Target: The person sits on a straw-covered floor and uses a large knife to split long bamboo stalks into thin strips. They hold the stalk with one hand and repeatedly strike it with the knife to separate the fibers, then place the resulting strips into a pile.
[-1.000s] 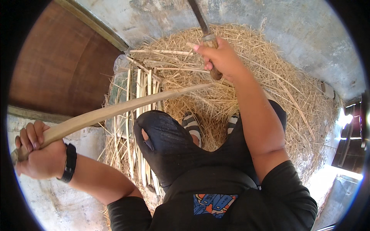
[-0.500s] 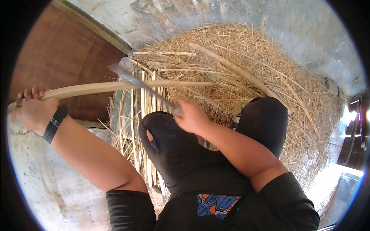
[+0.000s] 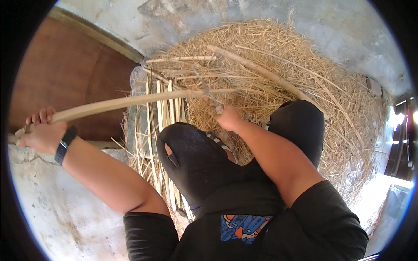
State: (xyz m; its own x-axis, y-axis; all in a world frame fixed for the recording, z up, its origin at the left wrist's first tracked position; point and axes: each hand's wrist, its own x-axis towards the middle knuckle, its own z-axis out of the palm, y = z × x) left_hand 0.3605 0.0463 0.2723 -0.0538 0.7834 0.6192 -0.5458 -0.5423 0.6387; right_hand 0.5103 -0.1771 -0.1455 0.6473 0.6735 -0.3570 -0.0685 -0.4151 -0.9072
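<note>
My left hand (image 3: 41, 129), at far left, is closed round one end of a long pale bamboo strip (image 3: 126, 101). The strip slopes slightly up to the right, its thin tip above the straw. My right hand (image 3: 230, 118) grips the handle of a machete (image 3: 218, 108), in front of my knees. Its blade is smeared by motion and points up and left, crossing the strip near the right tip. Whether the blade touches the strip I cannot tell. Several split bamboo strips (image 3: 164, 113) lie beside my left knee.
Straw and shavings (image 3: 278, 48) are heaped over the floor against the grey wall (image 3: 339, 30). A bamboo pole (image 3: 261, 74) lies on the heap. At left is a brown wooden panel (image 3: 65, 69) with a timber edge. A sandalled foot (image 3: 223, 145) shows between my knees.
My right hand has moved the machete rightward along the strip, from near its middle to near its tip. My left hand keeps its hold, shifting slightly.
</note>
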